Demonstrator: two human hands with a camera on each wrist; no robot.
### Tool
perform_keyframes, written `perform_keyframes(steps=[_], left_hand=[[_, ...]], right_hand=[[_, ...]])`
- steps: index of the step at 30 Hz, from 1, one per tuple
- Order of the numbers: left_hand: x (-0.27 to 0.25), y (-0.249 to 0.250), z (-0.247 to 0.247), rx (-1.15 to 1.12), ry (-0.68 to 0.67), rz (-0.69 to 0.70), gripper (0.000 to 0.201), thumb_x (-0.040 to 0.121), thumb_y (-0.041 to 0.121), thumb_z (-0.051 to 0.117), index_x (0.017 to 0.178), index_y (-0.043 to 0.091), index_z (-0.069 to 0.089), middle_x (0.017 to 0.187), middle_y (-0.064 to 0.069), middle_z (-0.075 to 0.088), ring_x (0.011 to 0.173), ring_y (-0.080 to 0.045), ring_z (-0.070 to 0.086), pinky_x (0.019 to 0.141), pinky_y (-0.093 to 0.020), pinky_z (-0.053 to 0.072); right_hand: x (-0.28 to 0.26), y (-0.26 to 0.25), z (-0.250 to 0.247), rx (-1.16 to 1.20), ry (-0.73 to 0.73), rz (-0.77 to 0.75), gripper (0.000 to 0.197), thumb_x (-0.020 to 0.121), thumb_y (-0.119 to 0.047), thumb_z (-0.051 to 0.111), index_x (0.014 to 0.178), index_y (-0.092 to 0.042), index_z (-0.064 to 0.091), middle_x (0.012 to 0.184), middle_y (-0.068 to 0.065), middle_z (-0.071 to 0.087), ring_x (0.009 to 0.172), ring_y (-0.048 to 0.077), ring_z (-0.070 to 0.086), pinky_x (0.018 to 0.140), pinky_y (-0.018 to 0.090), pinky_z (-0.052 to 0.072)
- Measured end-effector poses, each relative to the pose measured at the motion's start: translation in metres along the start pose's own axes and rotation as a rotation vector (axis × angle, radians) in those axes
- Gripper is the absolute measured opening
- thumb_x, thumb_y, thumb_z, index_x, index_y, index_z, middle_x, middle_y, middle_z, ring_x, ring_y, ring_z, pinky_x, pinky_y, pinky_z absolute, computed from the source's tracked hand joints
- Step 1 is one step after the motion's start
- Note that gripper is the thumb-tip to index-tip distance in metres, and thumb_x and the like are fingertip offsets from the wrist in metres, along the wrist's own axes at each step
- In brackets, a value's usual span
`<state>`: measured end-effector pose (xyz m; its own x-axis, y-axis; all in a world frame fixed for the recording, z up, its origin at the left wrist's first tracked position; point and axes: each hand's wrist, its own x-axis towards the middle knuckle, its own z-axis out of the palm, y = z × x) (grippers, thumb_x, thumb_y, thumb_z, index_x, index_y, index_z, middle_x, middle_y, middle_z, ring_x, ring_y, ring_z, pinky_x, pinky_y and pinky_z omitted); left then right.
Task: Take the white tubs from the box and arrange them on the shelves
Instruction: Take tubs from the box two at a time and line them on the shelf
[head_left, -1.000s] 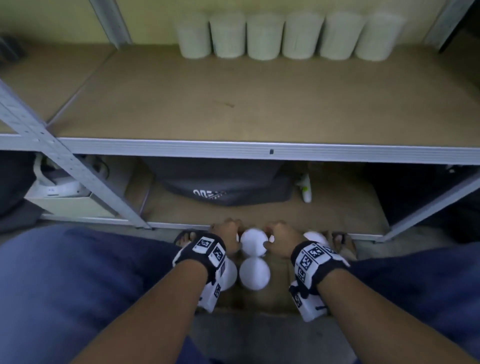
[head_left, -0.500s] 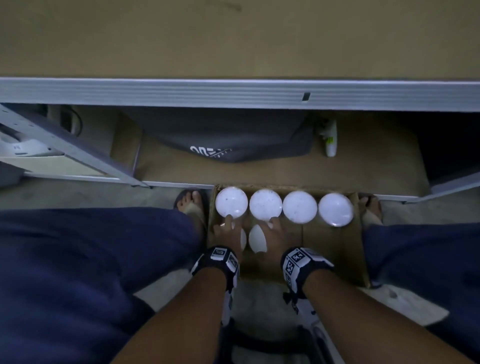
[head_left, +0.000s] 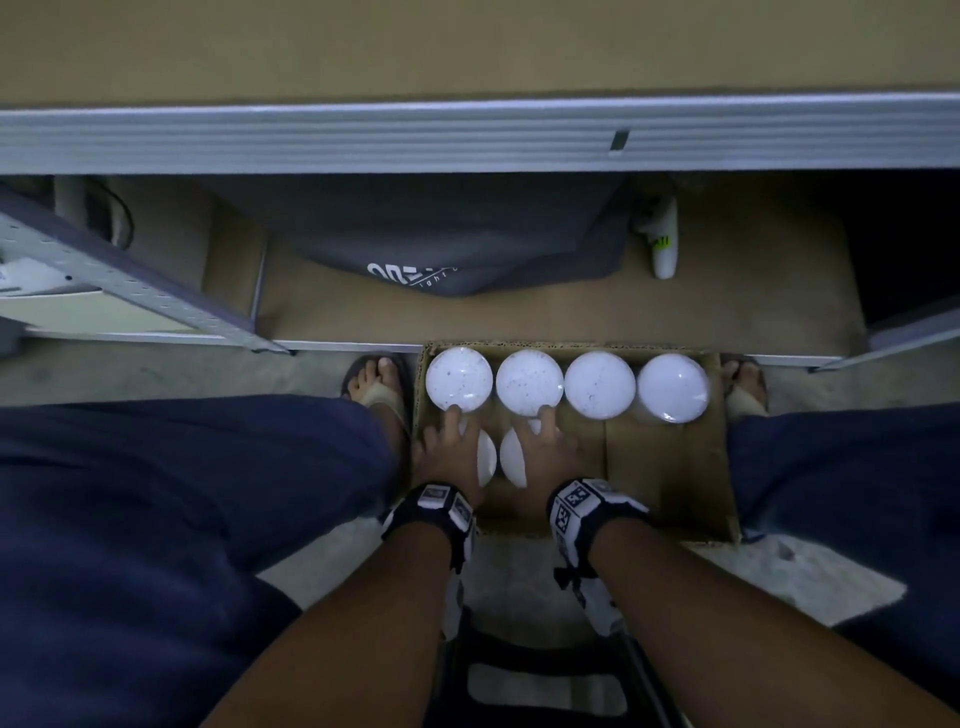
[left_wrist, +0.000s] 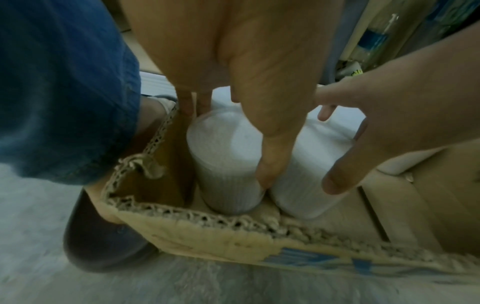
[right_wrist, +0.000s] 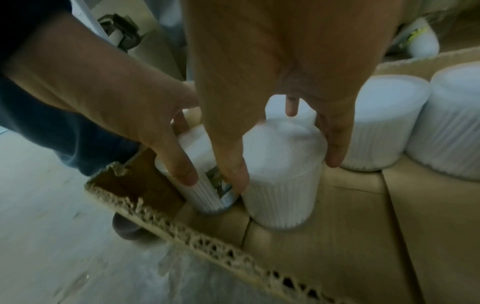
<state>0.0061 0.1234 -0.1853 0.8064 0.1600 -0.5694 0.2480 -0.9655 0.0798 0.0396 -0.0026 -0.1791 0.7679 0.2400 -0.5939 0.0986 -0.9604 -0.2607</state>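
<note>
A cardboard box (head_left: 670, 467) lies on the floor between my feet. Along its far side stand several white ribbed tubs, such as the leftmost tub (head_left: 458, 379) and the rightmost tub (head_left: 672, 387). Two more tubs stand side by side in the near row. My left hand (head_left: 449, 441) (left_wrist: 227, 144) grips the left near tub (left_wrist: 228, 185) from above, thumb wedged between the two tubs. My right hand (head_left: 540, 441) (right_wrist: 285, 172) grips the right near tub (right_wrist: 283, 201) the same way. Both tubs stand on the box floor.
The metal edge of a shelf (head_left: 467, 135) runs across overhead. A dark bag (head_left: 457, 244) and a white spray bottle (head_left: 665, 244) lie on the lower shelf behind the box. My sandalled feet (head_left: 376, 384) flank the box. A black stool (head_left: 540, 686) sits under my arms.
My view has tipped down from the upper shelf to the box. Both hands have come back from the far row onto the two near tubs and closed round them.
</note>
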Motion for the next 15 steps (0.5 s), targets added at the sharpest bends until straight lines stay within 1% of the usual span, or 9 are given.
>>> perform_keyframes(steps=[2,3,4,5,7,9,12,14,15], left_hand=[[-0.002,0.005,-0.006,-0.039,-0.016,-0.012,0.088,0.062,0.046,0.074,0.135,0.038,0.025,0.139,0.002,0.023,0.114,-0.031,0.043,0.095,-0.048,0.043],[-0.002,0.009,-0.010,-0.062,-0.016,-0.014,0.087,0.061,0.047,0.074,0.134,0.040,0.027,0.136,0.003,0.025,0.115,-0.031,0.042,0.096,-0.049,0.044],[-0.002,0.013,-0.016,-0.103,-0.023,-0.018,0.083,0.063,0.047,0.074,0.132,0.042,0.028,0.135,0.003,0.026,0.116,-0.031,0.041,0.097,-0.049,0.043],[-0.003,0.018,-0.023,-0.153,-0.043,-0.022,0.078,0.066,0.047,0.072,0.132,0.043,0.029,0.135,0.003,0.026,0.119,-0.031,0.039,0.099,-0.049,0.043],[-0.005,0.027,-0.040,-0.204,-0.076,-0.018,0.073,0.070,0.048,0.068,0.132,0.041,0.031,0.136,0.002,0.025,0.127,-0.033,0.032,0.102,-0.051,0.041],[-0.008,0.035,-0.056,-0.194,-0.081,0.003,0.072,0.070,0.042,0.070,0.132,0.036,0.033,0.135,-0.001,0.026,0.131,-0.034,0.029,0.099,-0.052,0.042],[-0.012,0.044,-0.082,-0.179,-0.111,0.042,0.088,0.061,0.036,0.076,0.135,0.033,0.030,0.136,-0.003,0.028,0.131,-0.035,0.027,0.096,-0.050,0.045],[-0.016,0.051,-0.102,-0.203,-0.132,0.091,0.097,0.054,0.039,0.080,0.137,0.032,0.030,0.139,-0.003,0.030,0.131,-0.034,0.028,0.101,-0.048,0.041],[-0.020,0.054,-0.113,-0.203,-0.124,0.126,0.098,0.052,0.040,0.081,0.136,0.030,0.032,0.138,-0.002,0.033,0.130,-0.032,0.031,0.103,-0.044,0.039]], right_hand=[[-0.005,0.000,-0.010,-0.031,-0.035,-0.021,0.065,0.071,-0.029,0.075,0.130,-0.023,0.048,0.135,0.010,0.036,0.102,0.028,0.060,0.083,0.035,0.051],[-0.009,0.002,-0.016,-0.051,-0.019,-0.029,0.066,0.072,-0.034,0.072,0.132,-0.025,0.044,0.136,0.009,0.036,0.108,0.027,0.057,0.089,0.037,0.049],[-0.013,0.004,-0.023,-0.071,-0.007,-0.028,0.066,0.071,-0.041,0.070,0.130,-0.028,0.042,0.135,0.007,0.038,0.109,0.026,0.055,0.092,0.037,0.047],[-0.016,0.008,-0.030,-0.093,0.001,-0.020,0.066,0.070,-0.044,0.068,0.129,-0.029,0.042,0.132,0.007,0.039,0.107,0.027,0.055,0.092,0.039,0.046],[-0.019,0.011,-0.044,-0.091,-0.027,0.000,0.070,0.068,-0.045,0.069,0.129,-0.030,0.038,0.128,0.008,0.038,0.104,0.031,0.056,0.090,0.043,0.047],[-0.023,0.013,-0.060,-0.112,-0.060,0.033,0.075,0.069,-0.043,0.070,0.133,-0.031,0.032,0.131,0.008,0.033,0.107,0.036,0.053,0.090,0.045,0.046],[-0.031,0.016,-0.092,-0.140,-0.100,0.069,0.087,0.071,-0.038,0.071,0.142,-0.034,0.021,0.145,0.008,0.019,0.125,0.040,0.040,0.098,0.046,0.043],[-0.040,0.019,-0.121,-0.135,-0.139,0.048,0.097,0.068,-0.039,0.073,0.146,-0.035,0.016,0.154,0.009,0.010,0.136,0.039,0.031,0.106,0.047,0.039],[-0.047,0.020,-0.135,-0.140,-0.133,0.033,0.098,0.067,-0.037,0.074,0.147,-0.032,0.017,0.155,0.010,0.012,0.138,0.037,0.031,0.108,0.046,0.038]])
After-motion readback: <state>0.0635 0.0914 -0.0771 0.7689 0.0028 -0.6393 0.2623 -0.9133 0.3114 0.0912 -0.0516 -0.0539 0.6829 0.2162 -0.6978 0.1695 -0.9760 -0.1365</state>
